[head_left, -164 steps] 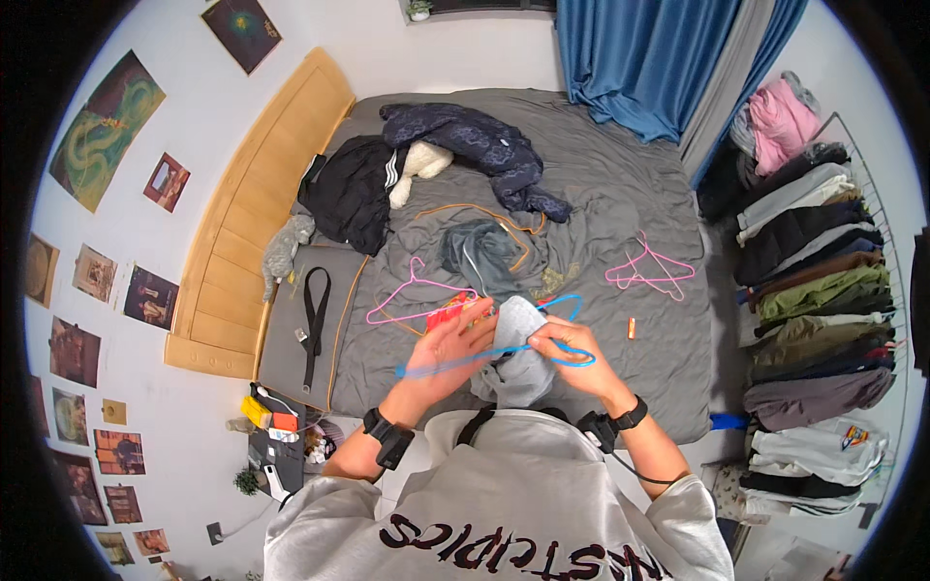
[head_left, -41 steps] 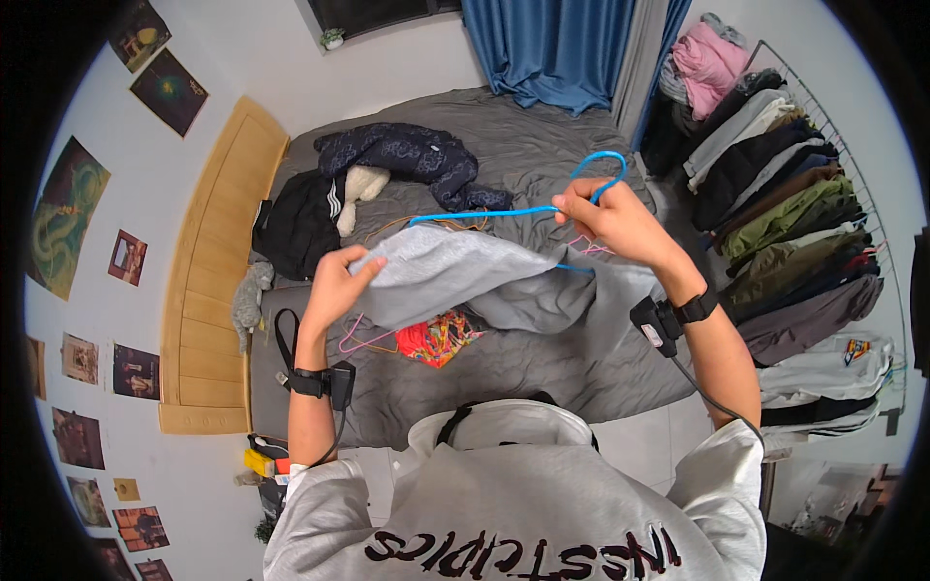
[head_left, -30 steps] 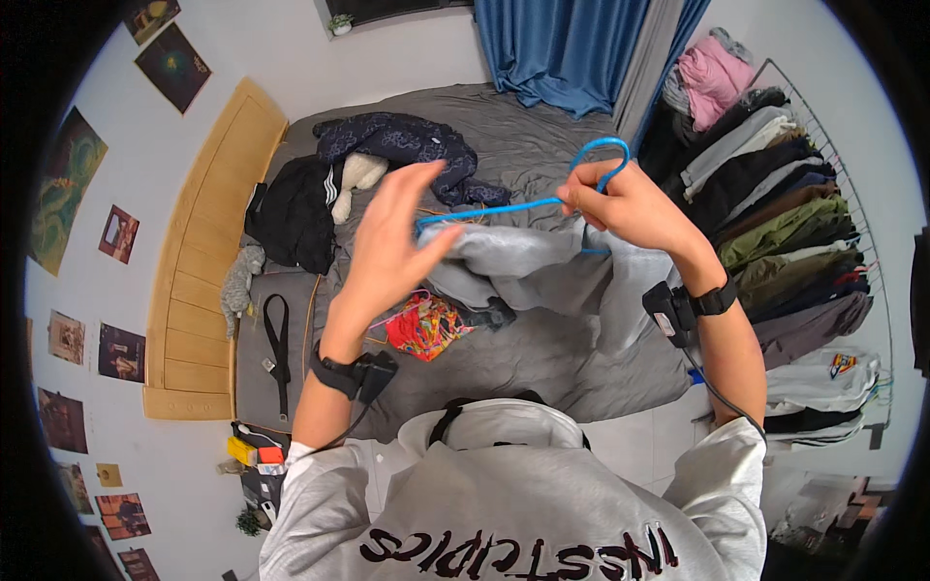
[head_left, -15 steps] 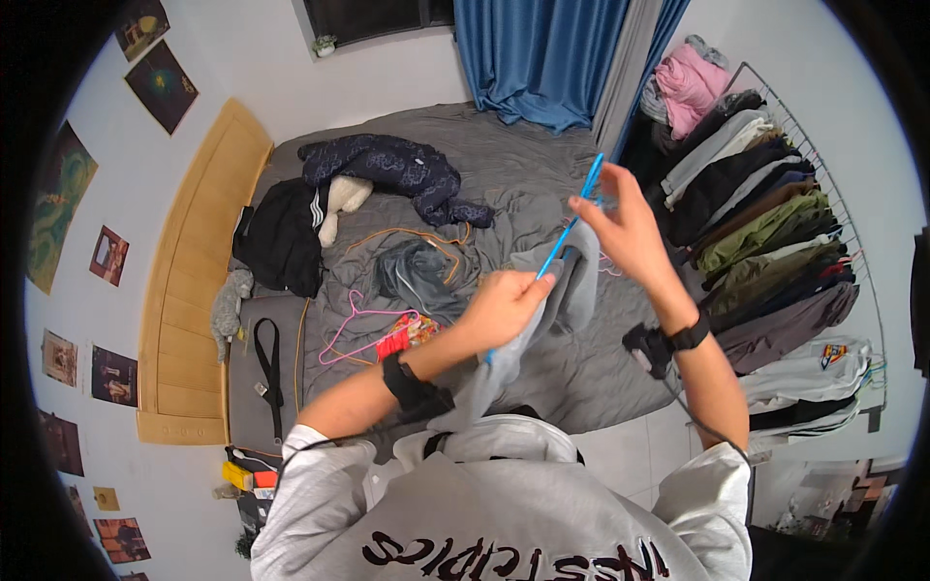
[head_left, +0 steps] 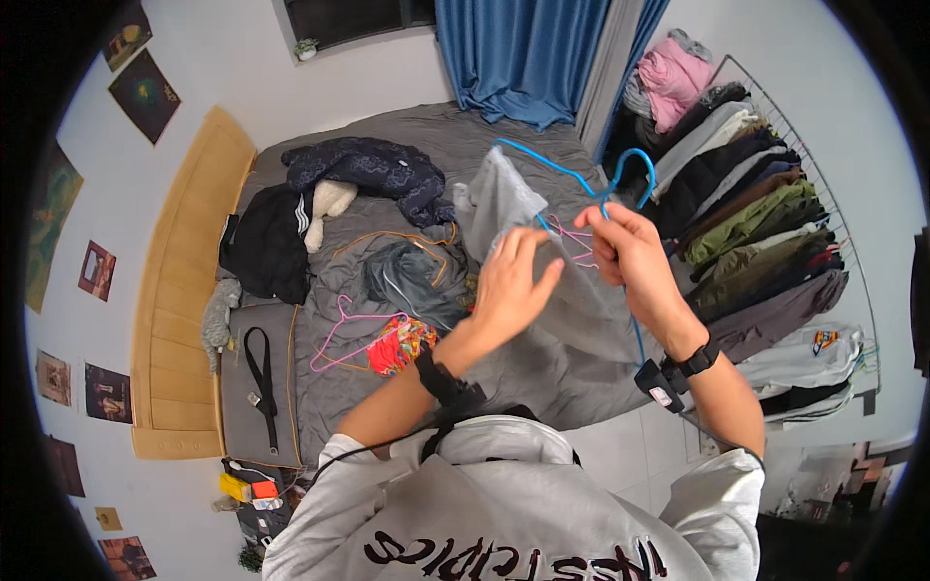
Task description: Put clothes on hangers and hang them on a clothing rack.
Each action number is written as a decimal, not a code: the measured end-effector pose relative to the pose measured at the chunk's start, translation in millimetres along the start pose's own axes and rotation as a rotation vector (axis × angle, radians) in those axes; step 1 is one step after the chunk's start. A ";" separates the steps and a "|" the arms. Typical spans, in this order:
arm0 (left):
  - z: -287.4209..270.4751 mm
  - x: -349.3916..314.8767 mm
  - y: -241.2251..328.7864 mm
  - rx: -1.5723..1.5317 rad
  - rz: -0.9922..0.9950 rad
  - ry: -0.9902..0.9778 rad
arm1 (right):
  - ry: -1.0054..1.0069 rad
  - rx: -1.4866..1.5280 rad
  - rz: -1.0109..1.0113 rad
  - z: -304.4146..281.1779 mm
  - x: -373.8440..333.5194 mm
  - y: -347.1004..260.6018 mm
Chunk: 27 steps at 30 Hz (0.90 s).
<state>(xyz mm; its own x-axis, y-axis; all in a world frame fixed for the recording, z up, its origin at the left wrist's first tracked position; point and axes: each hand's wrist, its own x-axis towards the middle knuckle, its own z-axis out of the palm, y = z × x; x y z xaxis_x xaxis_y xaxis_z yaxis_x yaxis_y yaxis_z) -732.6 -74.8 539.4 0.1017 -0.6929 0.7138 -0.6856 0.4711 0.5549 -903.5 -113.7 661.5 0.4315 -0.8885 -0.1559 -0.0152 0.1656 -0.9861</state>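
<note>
A: Grey garment (head_left: 572, 310) on a blue hanger (head_left: 591, 189), held up over the near edge of the bed (head_left: 320, 407), right of centre. Hanger hook curling up toward the clothes rail (head_left: 823, 184).

B: Surface underneath?

A: Grey bedcover, cluttered. Dark quilted jacket (head_left: 373, 169) at the far end, black garment with white stripes (head_left: 266, 242) to its left, a pale soft toy (head_left: 329, 198) between them. Grey-green bundle (head_left: 412, 276) mid-bed with an orange hanger (head_left: 407, 237) around it. Pink hanger (head_left: 349, 329) and a red patterned cloth (head_left: 402, 341) lying nearer, touching. Black strap (head_left: 260, 378) on a dark pad at the left edge.

B: Room?

A: Wooden headboard (head_left: 184, 290) along the left, posters (head_left: 145, 92) on the pale wall, blue curtain (head_left: 523, 53) at the far end. Rail at right packed with hung clothes, pink, green, brown, grey.

B: Hands?

A: Right hand (head_left: 630, 252) closed around the blue hanger just below its hook, fingers curled, with a second, pink hanger (head_left: 573, 237) showing just beside the knuckles; hard to tell whether pinched in the same fist. Left hand (head_left: 509, 286) spread flat, fingers straight and parted, palm against the grey cloth, gripping nothing. Dark bands on both wrists.
</note>
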 end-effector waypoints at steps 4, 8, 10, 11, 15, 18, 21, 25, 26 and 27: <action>15.4 14.7 -14.9 -0.063 -0.159 -0.128 | 0.012 -0.072 -0.043 -4.8 -0.8 -10.6; 29.8 21.3 -37.7 -0.242 -0.444 -0.392 | 0.003 -0.186 -0.038 -12.4 4.8 -5.3; 32.8 28.3 -33.7 -0.435 -0.473 -0.373 | 0.020 -0.351 -0.153 -26.6 13.6 10.6; 30.0 34.1 -25.6 -0.474 -0.486 -0.255 | 0.060 -0.388 -0.145 -34.3 14.2 14.5; 18.8 22.0 -26.4 -0.436 -0.387 -0.182 | 0.089 -0.374 -0.173 -42.8 9.8 20.9; 5.8 5.4 -14.3 -0.282 -0.243 -0.376 | 0.102 -0.360 -0.101 -49.6 0.1 15.3; -9.9 -1.2 -27.6 -0.069 -0.312 -0.152 | 0.078 -0.371 -0.147 -45.0 -3.9 10.6; -43.2 20.4 -79.2 -0.042 -0.308 0.176 | 0.056 -0.397 -0.219 -37.6 -11.6 -7.9; -47.3 24.0 -87.7 0.023 -0.244 0.158 | 0.060 -0.392 -0.221 -38.3 -11.9 -12.1; -48.5 25.6 -95.3 0.028 -0.241 0.160 | 0.027 -0.379 -0.250 -39.4 -11.6 -17.4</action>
<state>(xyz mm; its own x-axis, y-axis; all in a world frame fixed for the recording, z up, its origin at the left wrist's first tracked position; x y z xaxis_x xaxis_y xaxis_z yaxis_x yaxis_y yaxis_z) -629.7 -111.0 525.5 0.3749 -0.6871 0.6224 -0.6473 0.2866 0.7063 -943.8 -123.2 678.2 0.4402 -0.8931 0.0929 -0.2453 -0.2191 -0.9444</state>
